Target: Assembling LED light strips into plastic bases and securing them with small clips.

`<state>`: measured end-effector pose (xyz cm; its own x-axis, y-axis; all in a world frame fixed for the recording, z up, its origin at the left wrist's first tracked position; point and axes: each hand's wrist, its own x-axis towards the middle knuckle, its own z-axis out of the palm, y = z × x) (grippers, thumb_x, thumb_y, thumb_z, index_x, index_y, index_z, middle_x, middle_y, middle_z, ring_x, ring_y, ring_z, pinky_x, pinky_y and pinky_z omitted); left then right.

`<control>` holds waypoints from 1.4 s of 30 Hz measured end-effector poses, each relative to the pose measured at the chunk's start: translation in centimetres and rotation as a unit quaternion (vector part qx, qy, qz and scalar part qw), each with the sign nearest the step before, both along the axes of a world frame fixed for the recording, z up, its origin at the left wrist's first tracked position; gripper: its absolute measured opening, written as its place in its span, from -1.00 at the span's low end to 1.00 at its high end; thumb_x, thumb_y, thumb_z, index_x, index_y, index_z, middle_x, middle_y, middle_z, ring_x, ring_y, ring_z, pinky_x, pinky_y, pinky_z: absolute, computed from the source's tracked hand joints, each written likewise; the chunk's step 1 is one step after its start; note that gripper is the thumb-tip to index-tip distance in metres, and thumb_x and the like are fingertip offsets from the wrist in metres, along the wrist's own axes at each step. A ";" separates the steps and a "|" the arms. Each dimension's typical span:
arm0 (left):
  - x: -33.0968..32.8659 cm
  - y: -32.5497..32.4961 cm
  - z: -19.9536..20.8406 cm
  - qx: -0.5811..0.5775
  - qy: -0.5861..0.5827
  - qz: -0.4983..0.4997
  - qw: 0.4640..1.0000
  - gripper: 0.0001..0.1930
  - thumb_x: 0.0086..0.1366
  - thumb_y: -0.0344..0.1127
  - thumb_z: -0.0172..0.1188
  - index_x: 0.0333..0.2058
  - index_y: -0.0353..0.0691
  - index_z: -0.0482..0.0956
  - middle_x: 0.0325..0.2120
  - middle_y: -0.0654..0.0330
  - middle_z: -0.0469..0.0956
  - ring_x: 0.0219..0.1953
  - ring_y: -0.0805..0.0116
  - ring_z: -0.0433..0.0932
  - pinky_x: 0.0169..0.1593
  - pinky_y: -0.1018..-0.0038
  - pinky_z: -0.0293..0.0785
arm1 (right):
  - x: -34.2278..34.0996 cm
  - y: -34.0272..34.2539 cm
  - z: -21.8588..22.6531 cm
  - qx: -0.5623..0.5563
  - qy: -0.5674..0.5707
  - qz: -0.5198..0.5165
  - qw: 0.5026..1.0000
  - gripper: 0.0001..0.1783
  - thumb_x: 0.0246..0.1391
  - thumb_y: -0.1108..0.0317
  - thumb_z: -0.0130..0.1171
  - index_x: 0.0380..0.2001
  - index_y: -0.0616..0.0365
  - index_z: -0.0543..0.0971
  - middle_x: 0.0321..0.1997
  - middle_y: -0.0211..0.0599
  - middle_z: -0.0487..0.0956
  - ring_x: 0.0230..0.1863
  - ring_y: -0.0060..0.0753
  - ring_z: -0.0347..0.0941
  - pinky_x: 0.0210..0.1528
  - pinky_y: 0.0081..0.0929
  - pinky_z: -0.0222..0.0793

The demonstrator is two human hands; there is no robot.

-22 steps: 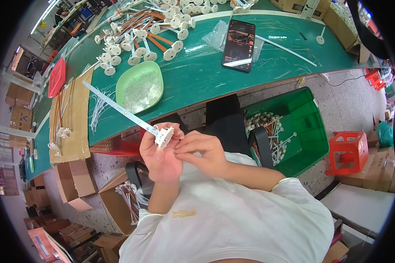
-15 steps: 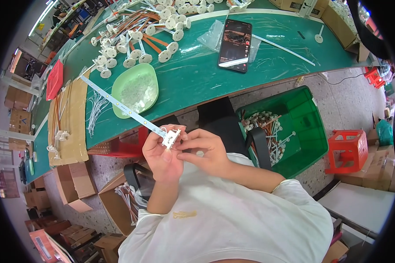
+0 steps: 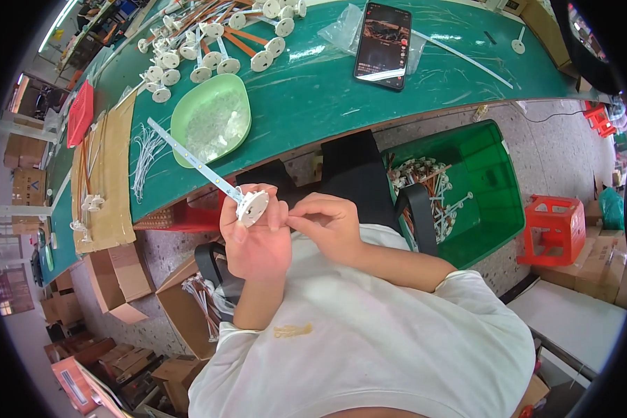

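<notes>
My left hand [image 3: 259, 244] holds a lamp part: a narrow LED strip [image 3: 200, 166] joined to a white round disc [image 3: 256, 208]. The disc's flat face is turned up toward me, while the strip points away to the far left. Close beside it, my right hand [image 3: 331, 228] has thumb and forefinger pressed together near the left fingertips. Whatever it may pinch is too small to make out. Beyond the strip, a light green bowl [image 3: 219, 87] with small clear pieces stands at the table's near edge.
Similar disc-ended parts [image 3: 226, 65] lie heaped on the green table [image 3: 306, 104], with a phone [image 3: 383, 45] to their right. White wires [image 3: 146, 159] lie left of the bowl. At my right stand a green bin [image 3: 491, 188] with finished-looking parts and a red stool [image 3: 554, 230].
The left hand has turned the disc from edge-on to face-up and shifted slightly left. The right hand has drawn a little away from the disc. The view has tilted somewhat.
</notes>
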<state>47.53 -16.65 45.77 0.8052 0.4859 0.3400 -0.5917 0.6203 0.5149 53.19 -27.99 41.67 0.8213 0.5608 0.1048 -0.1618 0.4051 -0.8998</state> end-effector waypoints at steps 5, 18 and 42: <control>-0.4 0.3 0.0 0.010 -0.005 0.009 1.000 -0.49 0.24 -0.24 0.12 0.08 -0.49 0.36 -0.02 -0.26 0.47 -0.42 0.38 0.35 -0.31 0.44 0.28 | 1.1 0.0 0.8 -0.054 -0.233 -0.034 0.970 -0.92 -0.06 0.54 0.36 -0.42 0.24 0.70 -0.44 -0.29 0.65 -0.41 -0.62 0.51 -0.47 -0.65 0.38; -1.8 -0.1 0.7 -0.028 -0.018 -0.004 0.999 -0.49 0.21 -0.24 0.14 0.05 -0.49 0.38 -0.06 -0.19 0.50 -0.30 0.29 0.36 -0.19 0.36 0.27 | 0.4 0.0 1.4 -0.051 -0.207 -0.005 0.977 -0.89 -0.04 0.69 0.26 -0.37 0.41 0.63 -0.34 -0.11 0.63 -0.36 -0.41 0.59 -0.34 -0.57 0.51; -1.3 -1.5 0.0 0.148 0.070 0.074 0.984 -0.36 0.07 -0.61 0.33 0.17 -0.40 0.34 0.15 -0.20 0.40 0.18 -0.11 0.45 0.21 0.08 0.44 | 2.9 -3.2 6.2 -0.022 -0.465 -0.158 0.871 -0.86 -0.11 0.68 0.28 -0.41 0.33 0.58 -0.48 -0.16 0.61 -0.50 -0.26 0.54 -0.44 -0.48 0.44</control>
